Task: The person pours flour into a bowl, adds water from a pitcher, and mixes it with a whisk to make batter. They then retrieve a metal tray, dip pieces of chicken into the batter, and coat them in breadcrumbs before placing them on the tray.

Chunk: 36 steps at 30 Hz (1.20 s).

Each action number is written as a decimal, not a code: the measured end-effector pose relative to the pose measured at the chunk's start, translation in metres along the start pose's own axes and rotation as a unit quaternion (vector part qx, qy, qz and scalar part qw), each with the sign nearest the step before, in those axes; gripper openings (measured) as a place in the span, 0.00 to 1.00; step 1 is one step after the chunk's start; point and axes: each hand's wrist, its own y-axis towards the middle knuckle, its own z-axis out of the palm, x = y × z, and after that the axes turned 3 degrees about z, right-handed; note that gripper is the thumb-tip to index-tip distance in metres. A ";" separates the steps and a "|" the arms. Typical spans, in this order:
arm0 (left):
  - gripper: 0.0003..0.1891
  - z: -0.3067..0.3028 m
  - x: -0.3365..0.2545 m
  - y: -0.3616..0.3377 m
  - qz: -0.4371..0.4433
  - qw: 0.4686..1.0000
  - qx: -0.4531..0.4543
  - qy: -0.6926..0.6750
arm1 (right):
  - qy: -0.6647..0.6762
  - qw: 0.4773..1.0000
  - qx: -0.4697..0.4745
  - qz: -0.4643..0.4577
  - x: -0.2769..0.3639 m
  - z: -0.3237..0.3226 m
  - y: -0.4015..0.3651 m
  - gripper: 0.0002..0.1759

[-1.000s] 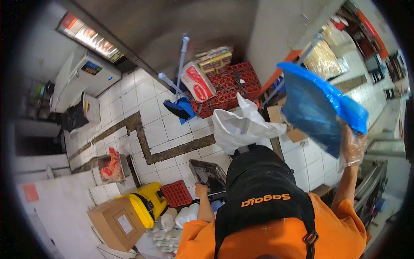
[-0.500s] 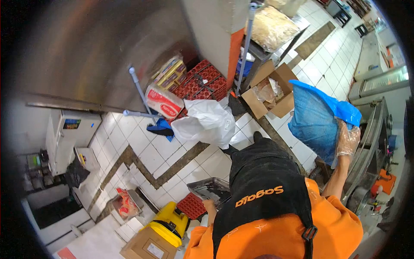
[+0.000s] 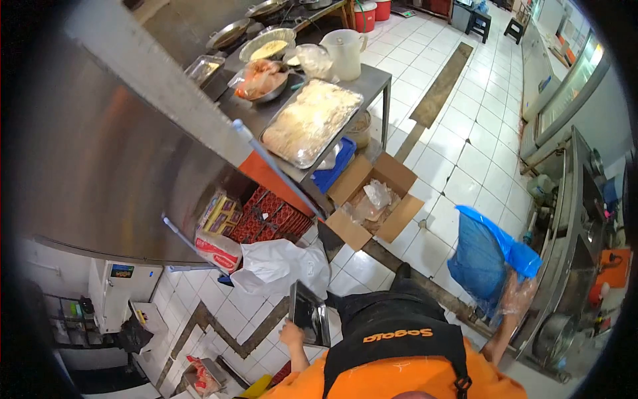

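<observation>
My left hand (image 3: 291,334) grips the edge of a dark, shallow rectangular metal tray (image 3: 311,320), which is tilted beside my left hip. Out to the right, my right hand (image 3: 520,292), in a clear plastic glove, is closed on a blue plastic bag (image 3: 480,269). The bag hangs in front of the hand, and what it contains cannot be made out. A black apron (image 3: 395,319) covers my front over an orange top.
Ahead, an open cardboard box (image 3: 402,174) stands beside a steel table (image 3: 372,76) bearing a floury tray (image 3: 312,123), bowls and a jug. A white sack (image 3: 276,266) and red crates (image 3: 272,213) are left. Steel sinks (image 3: 565,266) line the right.
The view has tilted up and shifted, showing more of the steel table. My left hand has raised the metal tray. The blue bag stays in my right hand.
</observation>
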 end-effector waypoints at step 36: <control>0.21 -0.433 -0.954 0.062 0.198 0.668 -0.004 -0.717 | -0.205 0.978 -0.023 0.017 -0.091 0.296 0.673 0.24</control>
